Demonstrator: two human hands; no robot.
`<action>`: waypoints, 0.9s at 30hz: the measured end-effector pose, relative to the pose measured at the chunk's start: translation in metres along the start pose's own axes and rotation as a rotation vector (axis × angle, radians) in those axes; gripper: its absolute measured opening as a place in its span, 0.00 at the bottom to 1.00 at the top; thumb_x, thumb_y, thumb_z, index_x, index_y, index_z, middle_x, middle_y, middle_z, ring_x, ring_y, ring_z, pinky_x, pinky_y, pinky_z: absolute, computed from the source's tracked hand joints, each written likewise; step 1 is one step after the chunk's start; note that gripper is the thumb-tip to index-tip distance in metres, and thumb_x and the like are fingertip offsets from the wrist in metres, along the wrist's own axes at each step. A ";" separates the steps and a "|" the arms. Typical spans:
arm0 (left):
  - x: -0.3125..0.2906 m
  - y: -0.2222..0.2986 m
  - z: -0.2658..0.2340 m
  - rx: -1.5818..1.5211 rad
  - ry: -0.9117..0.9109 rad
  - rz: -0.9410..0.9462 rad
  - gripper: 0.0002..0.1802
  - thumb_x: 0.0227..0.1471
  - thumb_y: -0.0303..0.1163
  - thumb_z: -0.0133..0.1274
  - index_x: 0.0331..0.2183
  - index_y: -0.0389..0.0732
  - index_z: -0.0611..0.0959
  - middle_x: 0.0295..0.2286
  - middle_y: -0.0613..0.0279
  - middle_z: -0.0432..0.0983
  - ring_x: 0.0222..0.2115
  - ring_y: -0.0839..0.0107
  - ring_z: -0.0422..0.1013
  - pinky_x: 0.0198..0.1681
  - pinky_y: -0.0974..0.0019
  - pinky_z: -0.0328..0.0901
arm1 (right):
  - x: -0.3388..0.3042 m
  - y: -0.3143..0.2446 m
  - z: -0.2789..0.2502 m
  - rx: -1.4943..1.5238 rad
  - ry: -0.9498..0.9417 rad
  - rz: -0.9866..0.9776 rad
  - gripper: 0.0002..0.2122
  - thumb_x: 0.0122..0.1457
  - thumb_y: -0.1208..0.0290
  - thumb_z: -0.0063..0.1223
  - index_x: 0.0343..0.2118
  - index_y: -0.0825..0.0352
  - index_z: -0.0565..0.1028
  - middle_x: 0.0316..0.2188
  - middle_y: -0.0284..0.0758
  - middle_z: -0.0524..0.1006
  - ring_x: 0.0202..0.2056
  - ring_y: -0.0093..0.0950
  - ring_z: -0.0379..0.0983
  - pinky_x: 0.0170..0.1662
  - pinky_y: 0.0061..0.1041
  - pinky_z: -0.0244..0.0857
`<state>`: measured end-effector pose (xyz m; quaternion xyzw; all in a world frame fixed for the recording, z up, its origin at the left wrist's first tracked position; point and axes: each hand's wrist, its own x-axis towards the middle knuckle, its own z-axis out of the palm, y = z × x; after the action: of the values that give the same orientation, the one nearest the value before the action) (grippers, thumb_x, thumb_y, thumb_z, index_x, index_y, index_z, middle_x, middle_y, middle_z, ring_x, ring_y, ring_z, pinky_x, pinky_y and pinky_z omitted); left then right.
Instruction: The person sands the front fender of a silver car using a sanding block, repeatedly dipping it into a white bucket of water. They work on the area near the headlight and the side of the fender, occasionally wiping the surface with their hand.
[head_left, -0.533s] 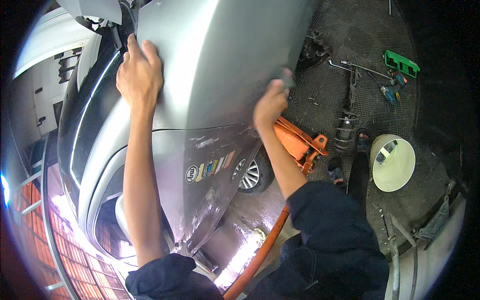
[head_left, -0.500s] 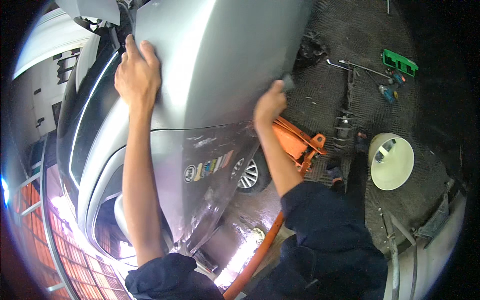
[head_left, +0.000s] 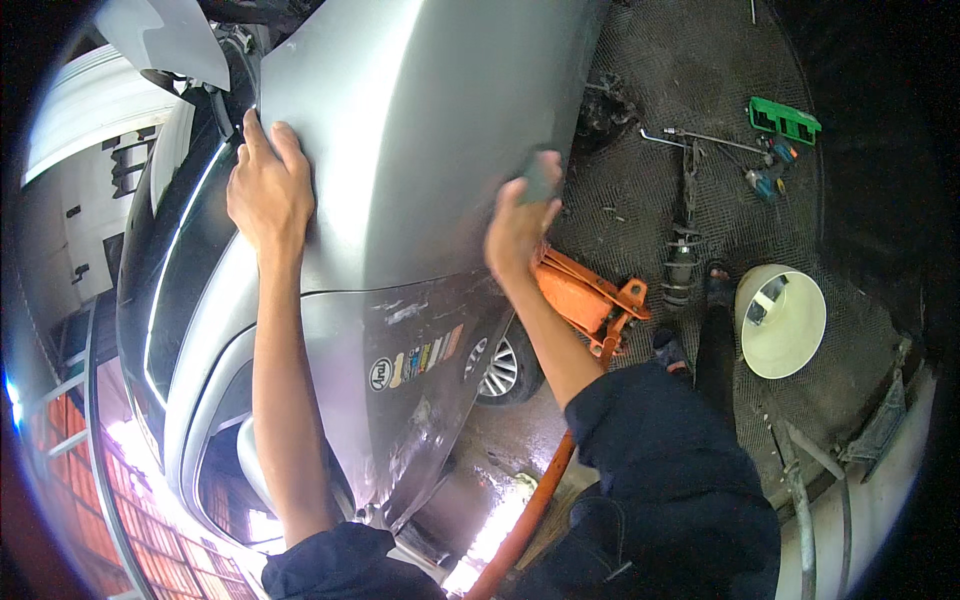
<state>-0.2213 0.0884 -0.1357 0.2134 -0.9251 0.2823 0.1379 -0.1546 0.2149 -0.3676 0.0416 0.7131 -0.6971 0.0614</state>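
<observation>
My left hand [head_left: 270, 190] lies open on the upper edge of a silver car fender [head_left: 420, 130], fingers pointing away from me. Its index finger is stretched out, close to the dark windshield. Over the fender's right side, my right hand [head_left: 520, 225] grips a small dark green pad [head_left: 541, 178], which looks like a sanding pad. The hand is slightly blurred, and I cannot tell whether the pad touches the metal. Nearer to me, a thin seam divides the fender from a scuffed door [head_left: 400, 330] with several stickers.
An orange floor jack [head_left: 590, 300] stands right of the car. On the dark textured floor lie a shock absorber [head_left: 681, 265], long metal tools, a cordless drill [head_left: 765, 185] and a green tray [head_left: 785, 120]. A cream bucket [head_left: 783, 325] is tipped by my feet.
My right hand has shifted left from the fender's outer edge and turned, so more of the pad shows. The left hand stays on the panel. The view has shifted slightly.
</observation>
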 end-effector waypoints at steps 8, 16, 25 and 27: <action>-0.001 0.002 0.000 -0.024 -0.017 -0.003 0.33 0.66 0.47 0.35 0.61 0.33 0.70 0.46 0.37 0.79 0.45 0.42 0.77 0.53 0.47 0.69 | 0.004 -0.023 -0.011 -0.126 -0.087 -0.098 0.34 0.60 0.65 0.45 0.70 0.65 0.51 0.71 0.42 0.51 0.73 0.53 0.34 0.72 0.55 0.27; 0.003 -0.006 0.008 -0.010 0.008 -0.009 0.34 0.67 0.50 0.33 0.64 0.40 0.67 0.51 0.44 0.77 0.48 0.42 0.76 0.54 0.46 0.67 | -0.011 -0.012 -0.003 -0.542 -0.146 -0.467 0.31 0.72 0.49 0.27 0.72 0.60 0.49 0.74 0.39 0.43 0.73 0.51 0.33 0.73 0.55 0.28; -0.001 -0.004 0.004 -0.064 -0.022 -0.008 0.32 0.66 0.48 0.36 0.62 0.36 0.69 0.47 0.39 0.78 0.47 0.42 0.76 0.56 0.47 0.66 | -0.048 -0.044 0.021 -0.179 -0.263 -0.877 0.27 0.68 0.58 0.42 0.70 0.51 0.58 0.74 0.35 0.49 0.74 0.45 0.36 0.65 0.73 0.33; 0.002 -0.003 0.004 -0.043 0.029 0.012 0.32 0.65 0.47 0.37 0.61 0.35 0.70 0.45 0.37 0.79 0.47 0.43 0.76 0.57 0.48 0.65 | 0.013 -0.028 -0.003 -0.513 -0.048 -0.552 0.27 0.69 0.54 0.41 0.69 0.51 0.60 0.75 0.33 0.47 0.74 0.43 0.36 0.68 0.66 0.34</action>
<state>-0.2223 0.0828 -0.1362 0.2010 -0.9300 0.2664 0.1542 -0.1716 0.2171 -0.3416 -0.1852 0.8472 -0.4870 -0.1038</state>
